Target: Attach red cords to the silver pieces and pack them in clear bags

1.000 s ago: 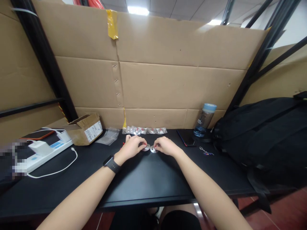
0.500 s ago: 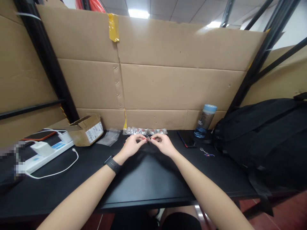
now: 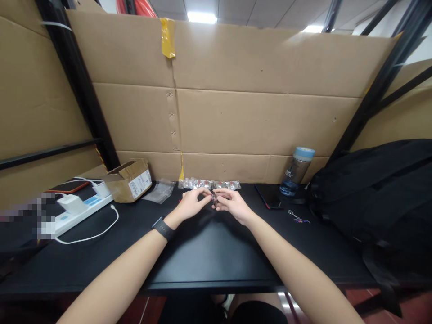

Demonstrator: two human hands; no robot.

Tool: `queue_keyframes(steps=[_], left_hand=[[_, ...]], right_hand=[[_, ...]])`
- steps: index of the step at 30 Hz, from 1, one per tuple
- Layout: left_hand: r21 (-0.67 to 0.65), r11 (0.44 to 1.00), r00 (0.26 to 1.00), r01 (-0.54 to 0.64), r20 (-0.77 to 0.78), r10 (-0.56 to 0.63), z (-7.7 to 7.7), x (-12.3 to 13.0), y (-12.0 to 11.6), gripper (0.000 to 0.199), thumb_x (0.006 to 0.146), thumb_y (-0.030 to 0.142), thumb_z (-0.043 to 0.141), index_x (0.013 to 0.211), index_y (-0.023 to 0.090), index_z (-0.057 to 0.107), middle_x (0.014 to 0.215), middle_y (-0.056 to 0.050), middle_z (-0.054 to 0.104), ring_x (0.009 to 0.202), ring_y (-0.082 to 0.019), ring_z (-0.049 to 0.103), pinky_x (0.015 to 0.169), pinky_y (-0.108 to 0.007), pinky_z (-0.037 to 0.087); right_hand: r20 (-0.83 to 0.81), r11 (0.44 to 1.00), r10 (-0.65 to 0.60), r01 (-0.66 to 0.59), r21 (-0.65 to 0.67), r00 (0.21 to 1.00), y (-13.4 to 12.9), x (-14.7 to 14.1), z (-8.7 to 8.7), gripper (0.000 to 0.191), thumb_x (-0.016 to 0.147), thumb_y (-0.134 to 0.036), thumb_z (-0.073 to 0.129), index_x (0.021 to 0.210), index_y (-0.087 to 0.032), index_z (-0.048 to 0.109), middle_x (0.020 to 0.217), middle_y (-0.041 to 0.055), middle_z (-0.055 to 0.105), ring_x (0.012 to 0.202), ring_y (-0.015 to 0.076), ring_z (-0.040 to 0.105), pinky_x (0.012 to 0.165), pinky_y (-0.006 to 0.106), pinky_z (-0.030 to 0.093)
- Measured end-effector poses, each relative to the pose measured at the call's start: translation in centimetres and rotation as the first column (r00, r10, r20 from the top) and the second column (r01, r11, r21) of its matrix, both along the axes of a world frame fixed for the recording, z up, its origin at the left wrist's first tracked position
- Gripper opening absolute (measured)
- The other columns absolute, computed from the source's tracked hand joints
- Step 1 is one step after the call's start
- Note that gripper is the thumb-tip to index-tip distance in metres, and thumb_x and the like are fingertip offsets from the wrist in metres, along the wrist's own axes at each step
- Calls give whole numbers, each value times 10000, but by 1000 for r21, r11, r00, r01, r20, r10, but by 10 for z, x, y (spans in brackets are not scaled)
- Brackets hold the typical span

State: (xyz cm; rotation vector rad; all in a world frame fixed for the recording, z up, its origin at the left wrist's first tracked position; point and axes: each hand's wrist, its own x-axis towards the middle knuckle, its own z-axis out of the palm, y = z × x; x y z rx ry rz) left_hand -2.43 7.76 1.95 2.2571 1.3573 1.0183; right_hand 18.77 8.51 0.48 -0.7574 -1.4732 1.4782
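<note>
A small, thin, round piece with a metallic edge (image 3: 213,199) is held between my two hands above the black desk; its exact kind is too small to tell. My left hand (image 3: 192,204) pinches it from the left between thumb and fingertips. From the right, my right hand (image 3: 235,207) grips its other side, fingers curled around it. Just behind the hands lies a row of clear plastic packets (image 3: 231,185) holding round silver pieces with red marks. A bit of red shows beside my left hand, mostly hidden.
To the left are an open cardboard box (image 3: 130,182), flat clear bags (image 3: 160,192) and a white power strip (image 3: 72,218) with a cable. Right of the hands are a phone (image 3: 269,197), a water bottle (image 3: 297,173), a keychain (image 3: 299,218) and a black backpack (image 3: 367,198).
The view has shifted slightly, so the surroundings appear further right. My right fingers have changed from a tight pinch to a more spread hold around the round piece.
</note>
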Motion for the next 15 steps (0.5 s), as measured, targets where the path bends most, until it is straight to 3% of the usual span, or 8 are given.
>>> queue_keyframes(steps=[3, 6, 9, 12, 14, 15], left_hand=[[96, 983, 977, -157, -128, 169, 8, -26, 8, 287, 947, 474, 508, 1018, 274, 701, 1098, -15, 753, 1075, -250, 648, 964, -381, 420], [123, 915, 883, -385, -238, 403, 8, -55, 20, 254, 909, 425, 554, 1020, 251, 704, 1119, -67, 746, 1121, -316, 611, 951, -447, 380], [98, 879, 834, -467, -282, 474, 5, -76, 28, 255, 916, 385, 525, 1027, 252, 712, 1141, -88, 740, 1128, -326, 606, 940, -463, 368], [176, 849, 788, -499, -316, 528, 5, -93, 30, 252, 883, 378, 557, 1022, 250, 722, 1152, -107, 735, 1170, -351, 572, 942, -470, 372], [159, 849, 786, -504, -322, 527, 9, -104, 28, 265, 849, 393, 595, 1007, 232, 734, 1120, -116, 741, 1137, -352, 588, 935, -454, 394], [109, 882, 825, -458, -317, 468, 11, -107, 27, 283, 841, 416, 606, 1008, 229, 739, 1100, -107, 745, 1104, -335, 610, 927, -430, 413]], right_hand=[[-71, 993, -1, -8, -121, 997, -2, 2, 5, 383, 833, -280, 762, 1194, -207, 659, 1086, 95, 726, 815, 176, 746, 824, 343, 613], [-129, 983, 4, -28, -183, 992, -1, 0, 5, 391, 827, -240, 761, 1199, -202, 647, 1079, 91, 726, 853, 189, 749, 867, 354, 599], [-103, 984, -82, 65, -164, 991, 3, -5, 0, 333, 828, -196, 736, 1152, -172, 662, 954, 81, 732, 801, 179, 737, 816, 337, 600], [10, 981, -174, 175, -86, 985, 9, -4, -5, 296, 875, -205, 663, 1170, -181, 665, 933, 73, 727, 750, 163, 715, 738, 319, 593], [210, 977, -208, 191, 97, 955, 12, 3, -4, 277, 890, -194, 621, 1161, -196, 679, 964, 69, 727, 745, 160, 700, 733, 321, 581], [331, 957, -240, 167, 236, 912, 12, 8, -2, 264, 890, -177, 609, 1139, -200, 694, 980, 68, 730, 766, 163, 694, 763, 327, 570]])
